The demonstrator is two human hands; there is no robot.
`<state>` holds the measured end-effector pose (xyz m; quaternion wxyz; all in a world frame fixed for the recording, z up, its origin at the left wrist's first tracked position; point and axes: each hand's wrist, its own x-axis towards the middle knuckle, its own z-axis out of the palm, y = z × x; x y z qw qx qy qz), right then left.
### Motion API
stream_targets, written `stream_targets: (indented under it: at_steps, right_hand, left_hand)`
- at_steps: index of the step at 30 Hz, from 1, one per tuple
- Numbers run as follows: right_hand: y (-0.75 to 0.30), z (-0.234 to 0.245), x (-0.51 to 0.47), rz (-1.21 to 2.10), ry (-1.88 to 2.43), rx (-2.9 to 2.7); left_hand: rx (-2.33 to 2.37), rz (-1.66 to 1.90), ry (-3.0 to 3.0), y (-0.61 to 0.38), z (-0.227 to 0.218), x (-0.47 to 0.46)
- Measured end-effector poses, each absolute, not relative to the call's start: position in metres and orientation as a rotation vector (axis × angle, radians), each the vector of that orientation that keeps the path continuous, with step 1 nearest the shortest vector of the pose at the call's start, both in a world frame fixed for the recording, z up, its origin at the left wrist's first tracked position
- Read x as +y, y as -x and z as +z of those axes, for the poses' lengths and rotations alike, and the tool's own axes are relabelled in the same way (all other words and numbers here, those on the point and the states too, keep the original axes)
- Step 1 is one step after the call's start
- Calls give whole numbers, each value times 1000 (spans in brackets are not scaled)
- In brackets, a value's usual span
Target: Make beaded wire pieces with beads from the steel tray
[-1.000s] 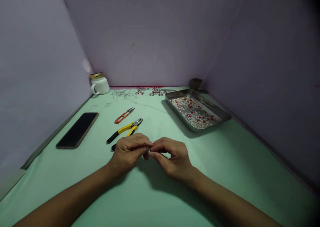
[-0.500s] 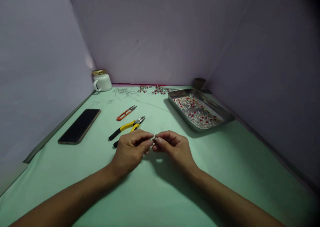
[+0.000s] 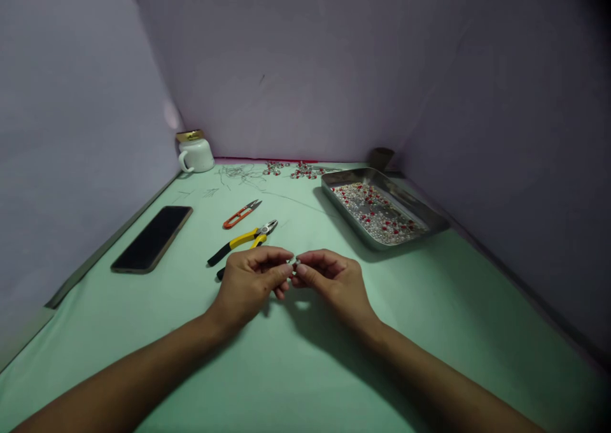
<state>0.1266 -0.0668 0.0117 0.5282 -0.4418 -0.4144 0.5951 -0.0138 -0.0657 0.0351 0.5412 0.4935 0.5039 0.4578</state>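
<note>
Over the middle of the green cloth, my left hand (image 3: 249,285) and my right hand (image 3: 338,286) meet at the fingertips, thumb and forefinger pinched on each. Between them a small beaded piece (image 3: 294,263) shows as pale, shiny specks; the fingers hide most of it. Just beyond my left hand lie pliers (image 3: 243,238) with yellow and black handles, one handle partly covered by that hand. Orange thread snips (image 3: 241,215) rest behind the pliers. To the right, a metal tray (image 3: 356,226) holds many clear, whitish and red beads (image 3: 372,207).
A dark phone (image 3: 153,239) lies at the left. Near the back wall are a white mug (image 3: 196,156) with a gold-coloured thing on top, loose wire pieces (image 3: 238,174), red-and-clear beaded pieces (image 3: 305,170) and a dark cup-like object (image 3: 380,159).
My left hand's fingers have shifted slightly, with its lower fingers now showing more below the thumb. My right hand stays nearly still, and both keep their pinch.
</note>
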Motion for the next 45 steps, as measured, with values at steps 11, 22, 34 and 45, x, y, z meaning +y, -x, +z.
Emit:
stream_targets:
  at_steps: [11, 22, 34, 45]
  right_hand:
    - [-126, 11, -66, 1497, 975, -977]
    - [-130, 4, -63, 1587, 889, -1010]
    - [-129, 7, -67, 1508, 991, -1073]
    - [-125, 11, -70, 1430, 1034, -1043]
  left_hand:
    - [1188, 1026, -1181, 15, 39, -65]
    - [1120, 963, -1237, 18, 45, -66]
    - [1184, 930, -1248, 19, 48, -64]
    - [1278, 979, -1323, 15, 49, -70]
